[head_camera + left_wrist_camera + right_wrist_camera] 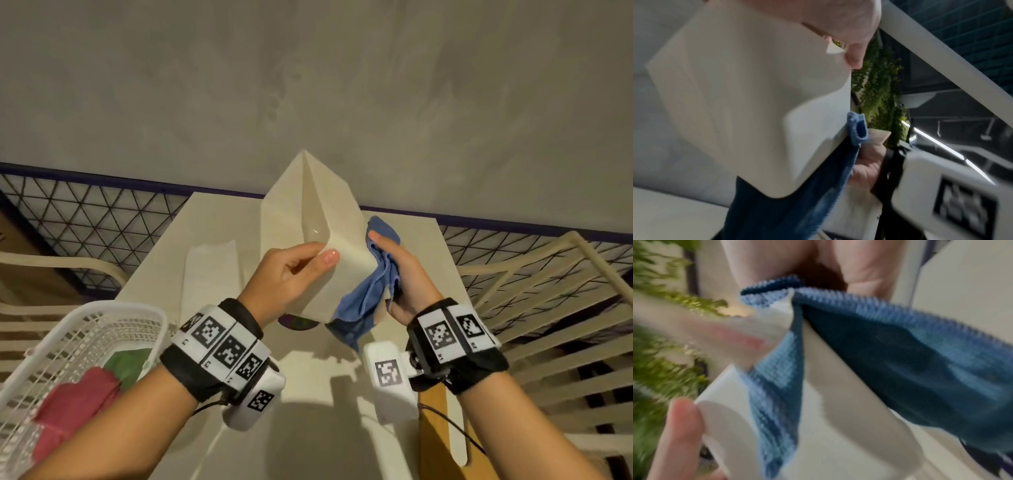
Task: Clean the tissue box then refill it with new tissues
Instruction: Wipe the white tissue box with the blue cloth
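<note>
A cream tissue box (329, 219) is held tilted above the table, its hollow inside facing me. My left hand (294, 274) grips its near end, thumb on the edge. My right hand (397, 274) holds a blue cloth (370, 287) against the box's right side. In the left wrist view the box (740, 100) fills the frame, with the cloth (789, 207) hanging beside and below it. The right wrist view, blurred, shows the cloth (900, 363) draped over the box's edge (849, 402). A stack of white tissues (210, 274) lies on the table to the left.
The small cream table (308, 394) stands by a black wire fence (89, 222). A white basket (68, 370) with red and green cloths sits at its left edge. Cream slatted chairs (555, 308) flank both sides. Something small, round and dark (298, 323) lies under the box.
</note>
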The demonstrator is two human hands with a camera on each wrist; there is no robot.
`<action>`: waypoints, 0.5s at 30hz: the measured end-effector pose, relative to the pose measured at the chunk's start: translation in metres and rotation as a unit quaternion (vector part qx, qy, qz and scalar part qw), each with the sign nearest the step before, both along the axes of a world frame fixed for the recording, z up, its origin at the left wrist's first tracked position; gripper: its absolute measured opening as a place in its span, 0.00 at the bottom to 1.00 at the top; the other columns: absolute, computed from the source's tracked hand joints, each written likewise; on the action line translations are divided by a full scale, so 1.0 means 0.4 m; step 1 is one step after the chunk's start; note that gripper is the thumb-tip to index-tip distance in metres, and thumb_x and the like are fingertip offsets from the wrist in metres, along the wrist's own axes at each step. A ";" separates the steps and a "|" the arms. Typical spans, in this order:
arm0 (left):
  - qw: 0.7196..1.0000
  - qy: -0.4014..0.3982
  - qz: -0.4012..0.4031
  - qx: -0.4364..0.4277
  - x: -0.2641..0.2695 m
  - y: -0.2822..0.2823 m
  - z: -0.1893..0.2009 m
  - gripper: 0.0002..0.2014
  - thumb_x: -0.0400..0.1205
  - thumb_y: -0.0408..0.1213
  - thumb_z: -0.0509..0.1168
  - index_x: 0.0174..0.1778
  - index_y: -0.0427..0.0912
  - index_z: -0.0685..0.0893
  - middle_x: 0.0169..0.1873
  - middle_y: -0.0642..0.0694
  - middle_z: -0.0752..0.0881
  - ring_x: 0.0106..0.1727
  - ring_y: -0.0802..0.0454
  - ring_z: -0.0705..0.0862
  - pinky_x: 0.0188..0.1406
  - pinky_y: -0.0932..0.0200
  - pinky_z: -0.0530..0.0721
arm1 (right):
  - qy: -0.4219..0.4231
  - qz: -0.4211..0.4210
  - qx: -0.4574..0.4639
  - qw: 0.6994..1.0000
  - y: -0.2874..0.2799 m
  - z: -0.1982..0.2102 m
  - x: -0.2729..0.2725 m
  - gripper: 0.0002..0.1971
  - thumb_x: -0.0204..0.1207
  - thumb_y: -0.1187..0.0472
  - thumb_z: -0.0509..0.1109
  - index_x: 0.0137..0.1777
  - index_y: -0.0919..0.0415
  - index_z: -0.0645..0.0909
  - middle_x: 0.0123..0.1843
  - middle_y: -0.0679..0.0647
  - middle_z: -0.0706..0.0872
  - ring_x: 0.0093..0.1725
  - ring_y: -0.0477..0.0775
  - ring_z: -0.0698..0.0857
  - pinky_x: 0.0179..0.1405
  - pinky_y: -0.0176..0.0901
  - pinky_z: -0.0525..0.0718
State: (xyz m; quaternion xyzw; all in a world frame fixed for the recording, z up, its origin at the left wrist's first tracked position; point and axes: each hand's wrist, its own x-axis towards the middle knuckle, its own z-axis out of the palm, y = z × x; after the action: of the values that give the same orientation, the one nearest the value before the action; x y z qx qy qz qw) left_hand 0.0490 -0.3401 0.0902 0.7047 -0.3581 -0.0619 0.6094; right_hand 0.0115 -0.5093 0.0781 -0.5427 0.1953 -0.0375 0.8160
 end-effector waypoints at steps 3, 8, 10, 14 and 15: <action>0.963 0.266 -0.027 -0.044 0.009 -0.009 0.024 0.13 0.79 0.51 0.54 0.39 0.51 0.82 0.27 0.60 0.89 0.29 0.68 0.86 0.30 0.73 0.82 | -0.033 -0.017 -0.015 0.999 0.006 0.006 -0.010 0.33 0.70 0.54 0.72 0.75 0.60 0.68 0.64 0.68 0.81 0.58 0.64 0.80 0.59 0.53 0.79; 0.871 0.478 -0.020 -0.110 0.036 0.009 0.017 0.30 0.81 0.55 0.52 0.22 0.45 0.89 0.23 0.46 0.88 0.24 0.50 0.87 0.32 0.60 0.82 | -0.061 0.014 -0.173 0.983 0.064 -0.031 -0.040 0.24 0.78 0.61 0.65 0.73 0.48 0.66 0.74 0.54 0.75 0.69 0.54 0.77 0.69 0.51 0.77; 0.864 0.490 -0.005 -0.119 0.044 0.025 0.009 0.28 0.81 0.49 0.52 0.19 0.44 0.86 0.21 0.46 0.86 0.22 0.50 0.85 0.35 0.58 0.77 | -0.072 0.014 -0.213 0.974 0.079 -0.044 -0.048 0.23 0.78 0.60 0.65 0.70 0.42 0.65 0.76 0.52 0.71 0.74 0.52 0.72 0.75 0.54 0.70; 0.853 0.507 -0.023 -0.118 0.063 0.052 0.004 0.12 0.71 0.33 0.52 0.38 0.37 0.82 0.34 0.43 0.83 0.35 0.46 0.83 0.42 0.54 0.76 | -0.087 0.003 -0.200 0.976 0.078 -0.052 -0.063 0.23 0.78 0.63 0.65 0.70 0.45 0.67 0.75 0.51 0.73 0.73 0.50 0.73 0.75 0.50 0.71; 0.856 0.503 -0.027 -0.116 0.068 0.055 0.000 0.15 0.66 0.30 0.52 0.46 0.36 0.78 0.40 0.42 0.82 0.39 0.46 0.82 0.43 0.55 0.78 | -0.091 0.000 -0.181 0.979 0.076 -0.051 -0.064 0.22 0.78 0.64 0.64 0.70 0.47 0.68 0.74 0.52 0.74 0.72 0.51 0.74 0.74 0.50 0.72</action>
State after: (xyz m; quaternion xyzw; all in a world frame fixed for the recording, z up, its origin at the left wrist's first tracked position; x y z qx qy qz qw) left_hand 0.0763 -0.3180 0.0902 0.4918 -0.0264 -0.3817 0.7821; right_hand -0.0140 -0.4787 0.0578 -0.6757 0.1100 -0.1217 0.7187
